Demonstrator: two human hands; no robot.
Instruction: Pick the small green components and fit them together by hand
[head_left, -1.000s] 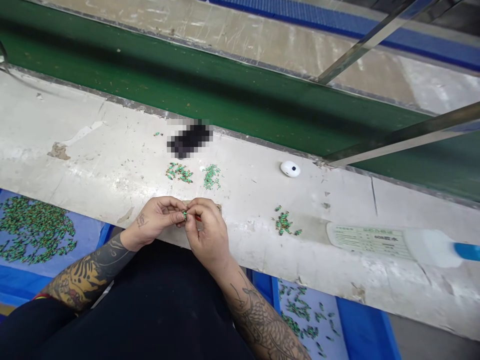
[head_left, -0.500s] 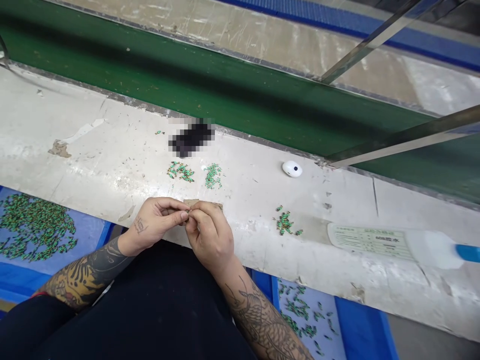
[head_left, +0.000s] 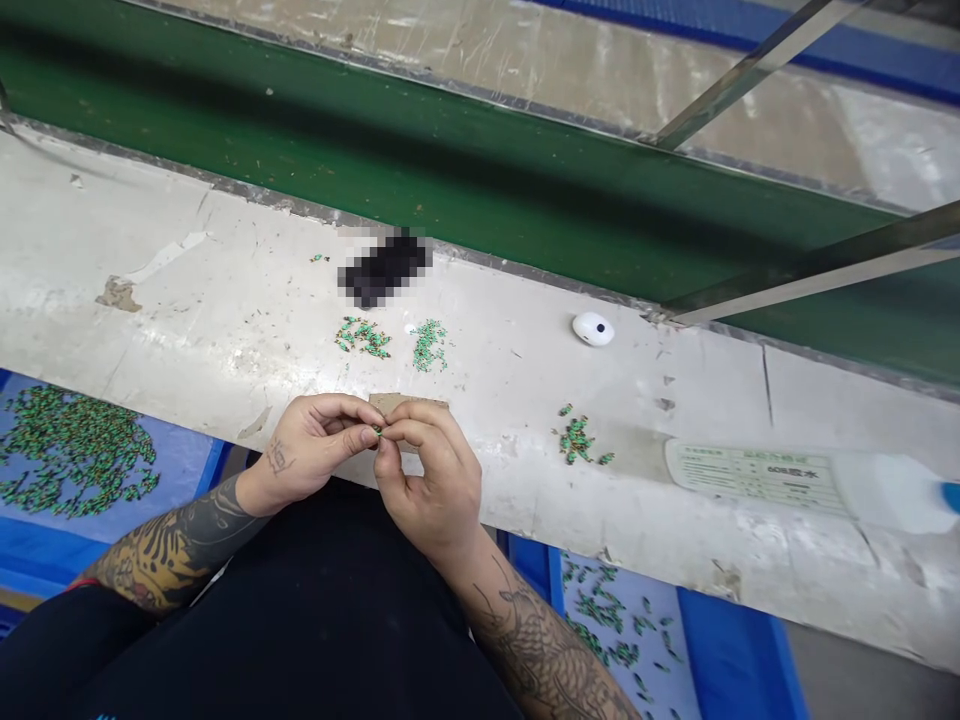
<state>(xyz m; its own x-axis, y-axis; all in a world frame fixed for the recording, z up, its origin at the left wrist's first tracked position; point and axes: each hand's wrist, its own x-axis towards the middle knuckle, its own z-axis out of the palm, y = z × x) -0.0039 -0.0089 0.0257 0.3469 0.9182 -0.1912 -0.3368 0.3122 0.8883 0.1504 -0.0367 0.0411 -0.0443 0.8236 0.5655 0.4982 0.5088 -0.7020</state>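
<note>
My left hand (head_left: 311, 445) and my right hand (head_left: 431, 470) meet at the near edge of a worn white bench (head_left: 225, 300), fingertips pinched together on one tiny green part (head_left: 379, 431). A small brown card (head_left: 405, 403) lies on the bench just behind my fingers. Two little heaps of the same green parts (head_left: 363, 337) (head_left: 429, 345) lie further back, and a third heap (head_left: 577, 440) sits to the right.
A blue tray (head_left: 187, 470) at lower left holds a large pile of green parts (head_left: 71, 450); another blue tray (head_left: 720, 650) at lower right holds scattered ones. A small white oval object (head_left: 593, 329), a labelled white bottle (head_left: 810, 480) lying flat, and a green conveyor belt (head_left: 450, 170) lie beyond.
My hands have stayed together at the bench edge, fingers shifting slightly around the green part. The view has drifted a little.
</note>
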